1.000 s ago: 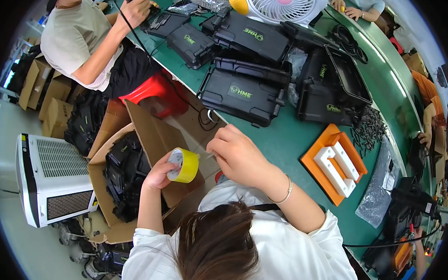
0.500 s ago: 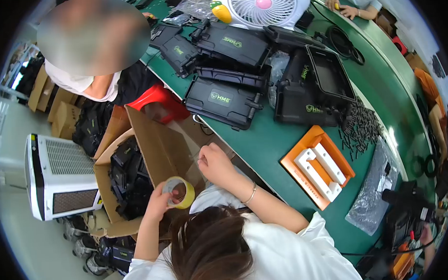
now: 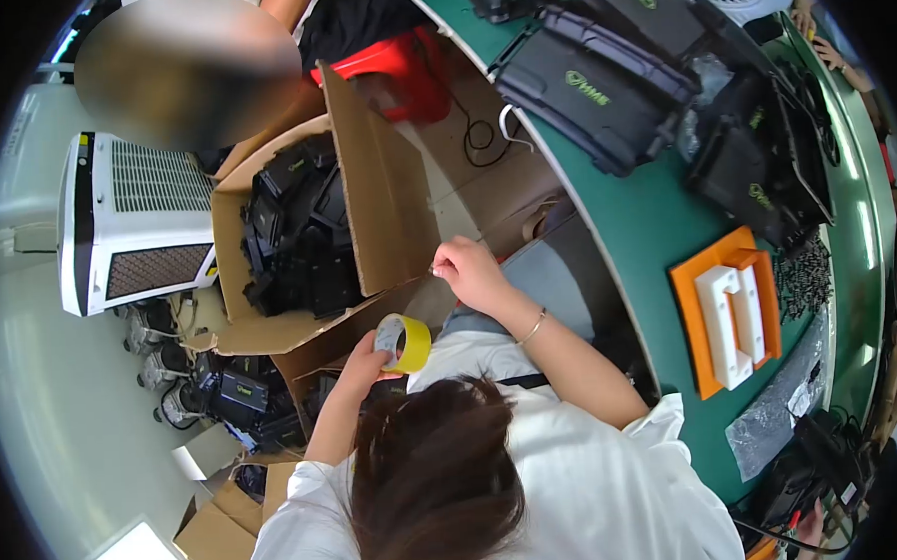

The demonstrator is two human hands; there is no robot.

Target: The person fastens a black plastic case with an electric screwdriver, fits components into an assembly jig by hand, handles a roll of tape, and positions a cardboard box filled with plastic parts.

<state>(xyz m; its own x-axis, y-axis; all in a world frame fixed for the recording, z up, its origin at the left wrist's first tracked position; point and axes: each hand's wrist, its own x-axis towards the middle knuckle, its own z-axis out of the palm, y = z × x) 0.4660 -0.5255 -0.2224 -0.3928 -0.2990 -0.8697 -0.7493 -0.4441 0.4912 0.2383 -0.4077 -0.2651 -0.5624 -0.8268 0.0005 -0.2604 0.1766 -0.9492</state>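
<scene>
My left hand [image 3: 360, 366] is closed round a roll of yellow tape [image 3: 417, 345], with fingers through its core. To the right of it and a little higher, my right hand [image 3: 472, 275] is closed, its fingertips pinched together; what is between them, if anything, is too small to name. Both hands are over my lap, near an open cardboard box [image 3: 390, 207] full of black plastic cases [image 3: 311, 226]. The nearer flaps of the box lie just above the tape roll.
On the green table [image 3: 632, 242] at right are black cases [image 3: 595, 88], an orange fixture with white blocks [image 3: 690, 299], small dark parts [image 3: 804, 279] and a plastic bag [image 3: 780, 421]. A white air cooler [image 3: 146, 218] stands left. A red stool [image 3: 400, 77] is behind the box.
The view has turned toward the floor side, so the table has slid right and the box is seen more fully. Tape roll and right hand stay close together, both hands still closed.
</scene>
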